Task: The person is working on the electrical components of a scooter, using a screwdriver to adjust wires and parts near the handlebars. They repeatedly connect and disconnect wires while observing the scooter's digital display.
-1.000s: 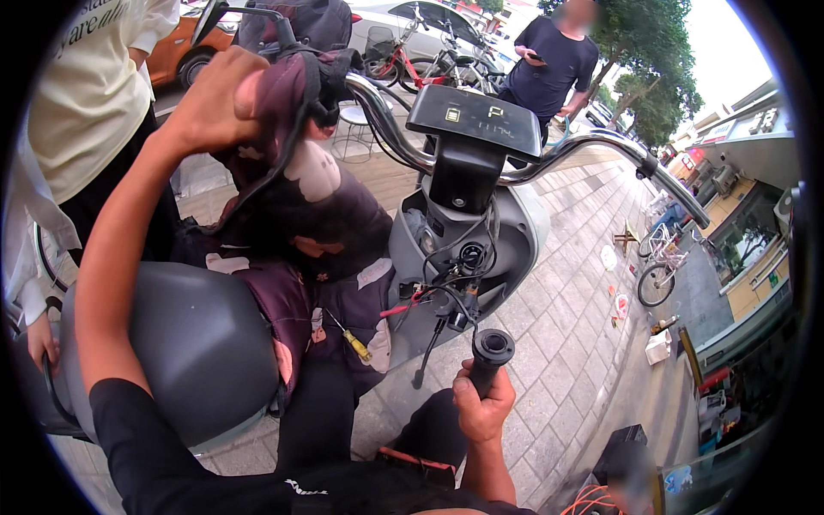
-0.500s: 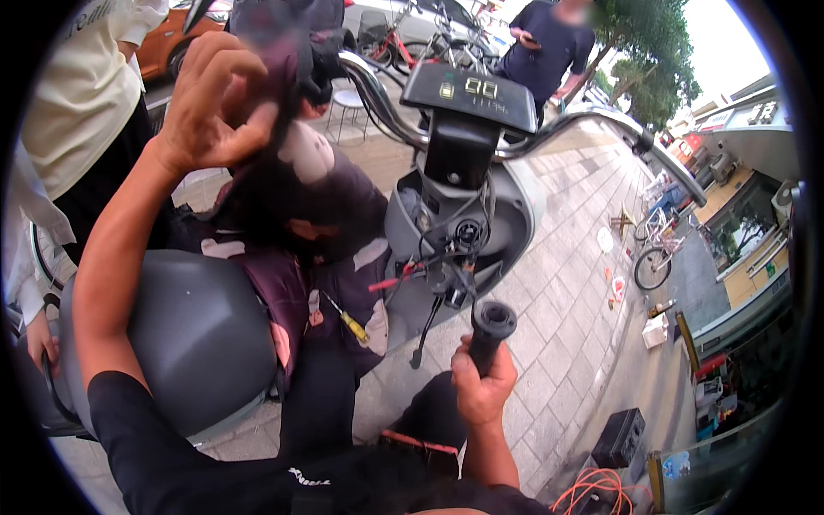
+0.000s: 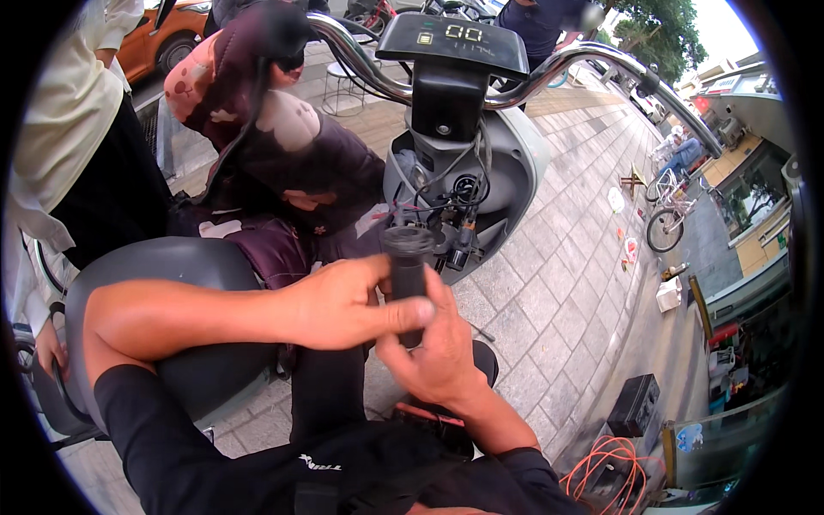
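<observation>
A black rubber handlebar grip (image 3: pixel 408 266) stands upright in front of me, held from below by my right hand (image 3: pixel 438 352). My left hand (image 3: pixel 348 305) reaches across from the left and its fingers press on the grip's lower part. Just beyond is an electric scooter with its front panel off, loose wires and connectors (image 3: pixel 451 202) hanging out. The chrome handlebar (image 3: pixel 549 73) and a black display (image 3: pixel 451 39) are above. A dark purple padded cover (image 3: pixel 283 163) drapes over the left handlebar end.
The scooter's grey seat (image 3: pixel 163 266) lies under my left forearm. A person in a cream top (image 3: pixel 69 120) stands at the left, another at the top. A black box (image 3: pixel 635 403) and orange cable (image 3: pixel 609 463) lie on the paving at lower right. A bicycle (image 3: pixel 674 219) is parked further right.
My left hand let go of the purple cover up at the handlebar and came down onto the grip. My right hand has kept holding the grip.
</observation>
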The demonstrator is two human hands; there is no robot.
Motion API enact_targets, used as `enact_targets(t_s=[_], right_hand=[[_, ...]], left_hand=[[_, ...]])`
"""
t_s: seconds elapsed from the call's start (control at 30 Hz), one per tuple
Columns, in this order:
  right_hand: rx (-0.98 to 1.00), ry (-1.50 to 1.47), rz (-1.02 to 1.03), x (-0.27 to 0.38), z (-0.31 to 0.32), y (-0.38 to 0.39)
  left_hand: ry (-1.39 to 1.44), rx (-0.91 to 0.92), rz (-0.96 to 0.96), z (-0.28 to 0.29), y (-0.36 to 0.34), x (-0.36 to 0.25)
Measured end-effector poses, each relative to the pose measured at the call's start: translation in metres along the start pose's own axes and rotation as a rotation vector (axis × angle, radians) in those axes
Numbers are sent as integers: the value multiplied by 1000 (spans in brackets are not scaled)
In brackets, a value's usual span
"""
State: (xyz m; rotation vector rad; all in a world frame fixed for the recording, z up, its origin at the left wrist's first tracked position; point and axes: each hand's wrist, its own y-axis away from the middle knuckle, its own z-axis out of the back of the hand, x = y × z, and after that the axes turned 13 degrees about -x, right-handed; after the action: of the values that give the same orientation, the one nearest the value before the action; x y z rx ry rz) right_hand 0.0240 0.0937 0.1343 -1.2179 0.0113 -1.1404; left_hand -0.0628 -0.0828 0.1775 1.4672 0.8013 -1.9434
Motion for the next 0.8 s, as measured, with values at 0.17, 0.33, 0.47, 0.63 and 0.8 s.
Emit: enact_targets(t_s=[0.17, 0.33, 0.47, 0.63, 0.8], right_hand=[[245, -164, -216, -14, 42, -41], [-302, 15, -51, -12, 49, -89], [-151, 221, -78, -22, 44, -99], [27, 519, -55, -37, 41, -100], [-169, 423, 20, -26, 46, -105]], left_hand=[[294, -66, 249, 5, -8, -4], [147, 55, -63, 15, -8, 7], [-280, 394, -467, 18, -8, 20], [-398, 547, -575, 17, -5, 31], [-436, 523, -645, 19, -9, 35]])
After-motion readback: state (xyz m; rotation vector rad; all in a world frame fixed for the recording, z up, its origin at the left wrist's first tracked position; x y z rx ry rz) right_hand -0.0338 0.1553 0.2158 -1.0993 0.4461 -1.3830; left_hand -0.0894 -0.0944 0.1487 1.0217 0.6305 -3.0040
